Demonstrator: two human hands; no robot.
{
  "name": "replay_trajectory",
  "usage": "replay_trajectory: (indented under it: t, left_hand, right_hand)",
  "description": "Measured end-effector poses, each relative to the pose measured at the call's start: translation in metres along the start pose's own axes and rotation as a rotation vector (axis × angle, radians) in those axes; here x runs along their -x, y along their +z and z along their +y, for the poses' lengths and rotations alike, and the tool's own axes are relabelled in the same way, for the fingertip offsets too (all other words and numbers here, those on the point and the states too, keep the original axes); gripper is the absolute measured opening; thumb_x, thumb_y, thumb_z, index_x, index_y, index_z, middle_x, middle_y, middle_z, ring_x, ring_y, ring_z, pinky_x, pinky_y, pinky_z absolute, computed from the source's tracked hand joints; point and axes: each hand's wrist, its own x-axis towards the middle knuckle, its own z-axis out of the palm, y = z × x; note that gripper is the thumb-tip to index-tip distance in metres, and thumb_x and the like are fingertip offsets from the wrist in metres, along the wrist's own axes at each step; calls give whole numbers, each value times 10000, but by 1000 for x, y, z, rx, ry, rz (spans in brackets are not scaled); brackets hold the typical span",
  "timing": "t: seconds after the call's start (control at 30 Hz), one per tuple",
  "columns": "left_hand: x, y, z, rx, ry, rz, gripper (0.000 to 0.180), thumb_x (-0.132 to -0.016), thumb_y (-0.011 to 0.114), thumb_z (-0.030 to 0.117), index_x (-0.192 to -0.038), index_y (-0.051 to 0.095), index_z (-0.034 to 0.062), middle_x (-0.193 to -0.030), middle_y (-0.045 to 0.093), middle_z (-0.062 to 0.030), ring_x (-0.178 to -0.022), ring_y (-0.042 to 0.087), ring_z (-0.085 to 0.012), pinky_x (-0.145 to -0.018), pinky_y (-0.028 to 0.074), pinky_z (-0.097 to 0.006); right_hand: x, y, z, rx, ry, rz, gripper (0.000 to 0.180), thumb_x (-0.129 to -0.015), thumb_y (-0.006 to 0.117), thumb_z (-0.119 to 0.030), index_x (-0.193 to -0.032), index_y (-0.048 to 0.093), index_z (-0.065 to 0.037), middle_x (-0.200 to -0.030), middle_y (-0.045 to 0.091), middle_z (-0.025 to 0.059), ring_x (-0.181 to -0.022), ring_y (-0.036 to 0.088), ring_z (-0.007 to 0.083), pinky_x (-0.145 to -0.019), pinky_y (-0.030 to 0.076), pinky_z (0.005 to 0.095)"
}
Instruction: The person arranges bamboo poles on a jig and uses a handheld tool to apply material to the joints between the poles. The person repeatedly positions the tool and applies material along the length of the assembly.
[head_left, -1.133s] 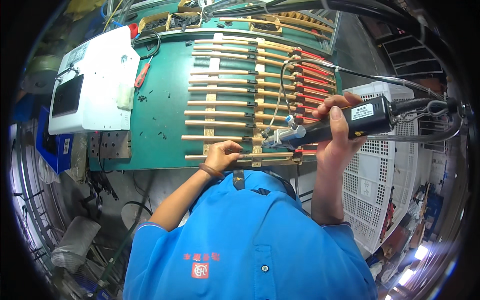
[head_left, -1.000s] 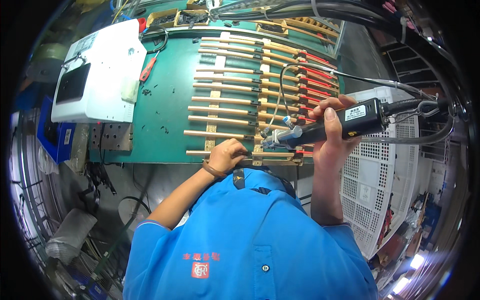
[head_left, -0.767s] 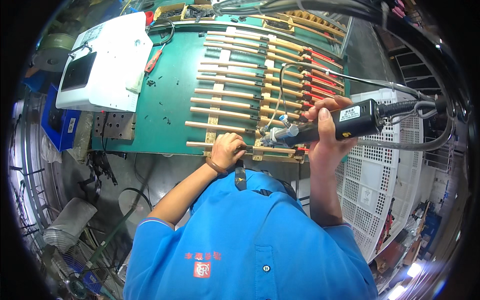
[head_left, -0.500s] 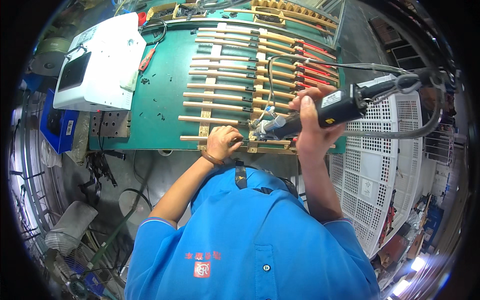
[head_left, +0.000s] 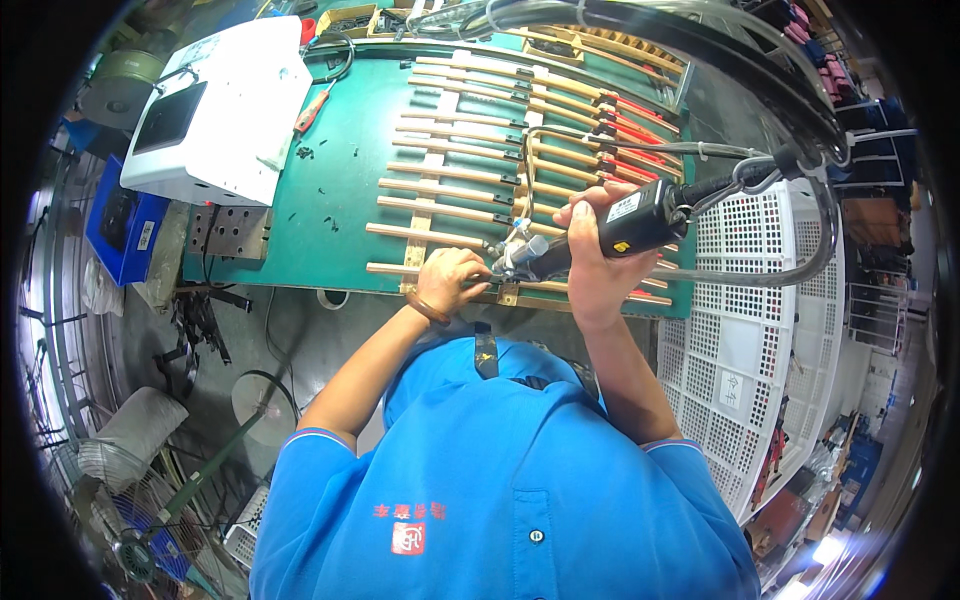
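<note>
My right hand [head_left: 603, 268] is wrapped round a black power screwdriver [head_left: 636, 222], tilted with its metal nose [head_left: 522, 255] pointing down to the left. That nose is right at the fingertips of my left hand [head_left: 450, 280], where the nearest wooden stick [head_left: 390, 268] ends. My left fingers are bent closed over this stick's end, hiding its fitting. Above it, several similar sticks lie in a row across a wooden rack [head_left: 418, 236], each with a small black fitting at its right end. More sticks with red ends [head_left: 630, 128] lie on the rack's right side.
A white machine [head_left: 225, 110] and a red-handled screwdriver [head_left: 313, 108] are on the green table [head_left: 310, 245]. A blue bin [head_left: 125, 235] is at left. White perforated crates [head_left: 735, 330] stand right. Hoses [head_left: 800, 272] hang from the screwdriver; small black parts [head_left: 305, 152] are scattered about.
The screwdriver has moved left and down, its nose coming from the second-nearest stick to the nearest one, beside my left fingertips. My left hand stays at the stick. The view has shifted slightly.
</note>
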Motion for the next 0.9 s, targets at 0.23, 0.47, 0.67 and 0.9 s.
replay_trajectory:
  t: [0.23,0.47,0.67,0.9]
  left_hand:
    - [2,2,-4,-2,11,3,190,-668,737,195,-828,649,143,-912,613,12,-878,584,-217,-783,455,-354]
    - [2,4,-6,-8,29,16,181,-673,734,194,-838,664,168,-903,615,18,-865,586,-211,-763,463,-355]
    - [2,6,-7,-22,40,29,178,-669,736,195,-833,668,175,-893,606,20,-834,585,-208,-725,471,-347]
    - [1,2,-3,-24,36,27,177,-674,734,199,-833,660,171,-895,602,14,-842,583,-207,-740,466,-346]
  right_hand:
    - [5,0,2,4,-53,-17,366,-773,547,126,-1103,438,11,-842,581,102,-694,591,149,-663,526,294]
    - [3,3,2,-11,-64,-3,379,-760,575,131,-1094,438,16,-819,576,99,-693,568,128,-632,502,268]
    - [3,5,2,3,-53,-8,375,-761,574,129,-1091,436,13,-826,575,101,-696,570,131,-640,506,275]
    - [6,2,3,28,-92,-16,346,-770,546,132,-1078,443,13,-832,577,98,-696,587,145,-652,520,281]
